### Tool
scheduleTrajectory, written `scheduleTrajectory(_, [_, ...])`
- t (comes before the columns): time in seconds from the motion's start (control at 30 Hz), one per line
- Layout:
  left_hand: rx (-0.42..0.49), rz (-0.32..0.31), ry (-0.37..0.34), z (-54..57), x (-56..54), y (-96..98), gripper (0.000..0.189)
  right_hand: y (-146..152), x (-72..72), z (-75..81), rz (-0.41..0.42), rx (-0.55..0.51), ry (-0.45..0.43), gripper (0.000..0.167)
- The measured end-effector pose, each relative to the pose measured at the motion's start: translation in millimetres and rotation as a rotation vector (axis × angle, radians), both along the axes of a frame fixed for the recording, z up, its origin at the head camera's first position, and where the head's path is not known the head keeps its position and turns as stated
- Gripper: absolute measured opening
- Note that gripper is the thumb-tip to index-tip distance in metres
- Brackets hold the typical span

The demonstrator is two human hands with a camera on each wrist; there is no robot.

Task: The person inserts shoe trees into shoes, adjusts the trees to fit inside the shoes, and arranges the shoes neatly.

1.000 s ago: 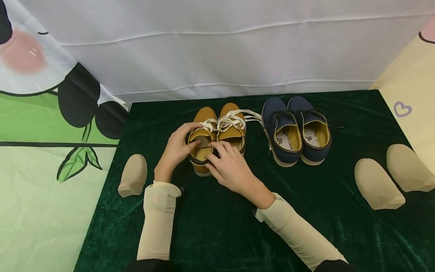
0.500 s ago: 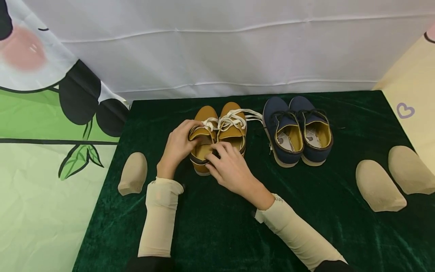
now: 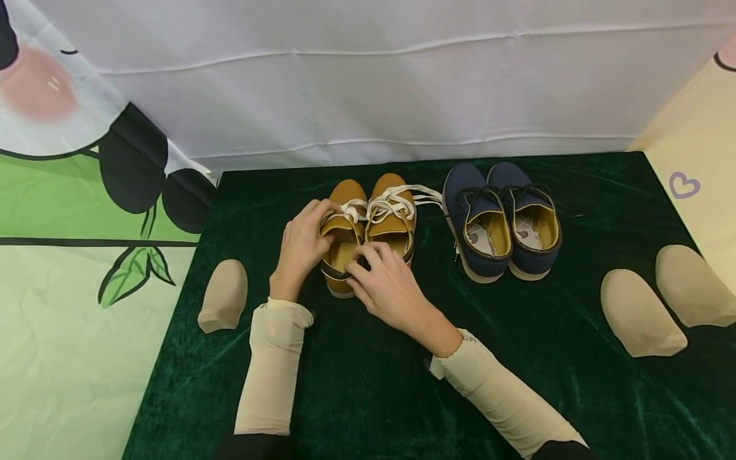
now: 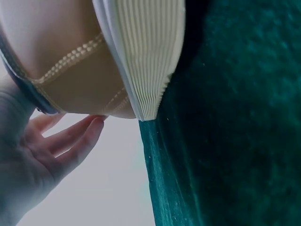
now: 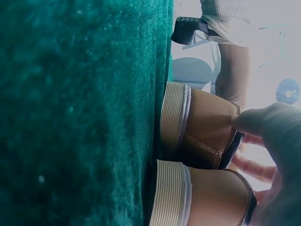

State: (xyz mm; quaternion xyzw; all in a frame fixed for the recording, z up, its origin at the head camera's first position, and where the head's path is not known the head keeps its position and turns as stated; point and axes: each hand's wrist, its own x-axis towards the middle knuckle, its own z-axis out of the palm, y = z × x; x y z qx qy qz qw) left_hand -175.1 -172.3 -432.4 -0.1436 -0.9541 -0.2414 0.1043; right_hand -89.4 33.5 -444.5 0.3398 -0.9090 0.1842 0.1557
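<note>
Two tan lace-up shoes stand side by side, toes pointing away. My left hand (image 3: 301, 246) grips the outer side of the left tan shoe (image 3: 347, 190), with the thumb over its collar into the opening. In the left wrist view, fingers lie along this shoe's stitched side (image 4: 70, 61). At the back, my right hand (image 3: 391, 287) pinches the dark-trimmed heel collar; the right wrist view shows the thumb on the heel (image 5: 209, 125). The right tan shoe (image 3: 386, 223) stands beside it, its heel partly behind my right hand. White laces (image 3: 391, 203) lie loosely over it and trail rightward.
Two navy shoes (image 3: 454, 182) with black laces stand to the right on the green velvet cloth (image 3: 368, 396). One beige toe-shaped form (image 3: 224, 294) lies at left; two more beige forms (image 3: 641, 313) lie at right. A white fabric backdrop (image 3: 368, 96) rises behind.
A grey-brown patch seen inside the left tan shoe a second ago no longer shows; its yellowish inside is visible instead. My left hand has shifted slightly; the right stays at the heel.
</note>
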Motion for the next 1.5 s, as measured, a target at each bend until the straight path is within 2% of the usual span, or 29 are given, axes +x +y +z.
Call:
scheduleTrajectory(0.43, [0.022,0.026,0.057,1.2,1.4,8.2,0.033,0.8,0.6,1.1,0.006,-0.003,-0.002,0.021])
scheduleTrajectory(0.77, [0.016,0.028,0.008,1.3,2.4,10.6,0.037,2.2,-2.4,-1.1,-0.004,-0.007,-0.008,0.023])
scheduleTrajectory(1.1, [0.08,0.046,-0.032,0.0,10.7,9.3,0.038,3.6,-2.6,2.2,-0.002,0.0,-0.034,0.023])
scheduleTrajectory(1.5, [0.118,0.054,-0.021,-1.4,29.4,6.6,0.045,10.9,-4.8,6.3,0.012,-0.041,-0.058,0.024])
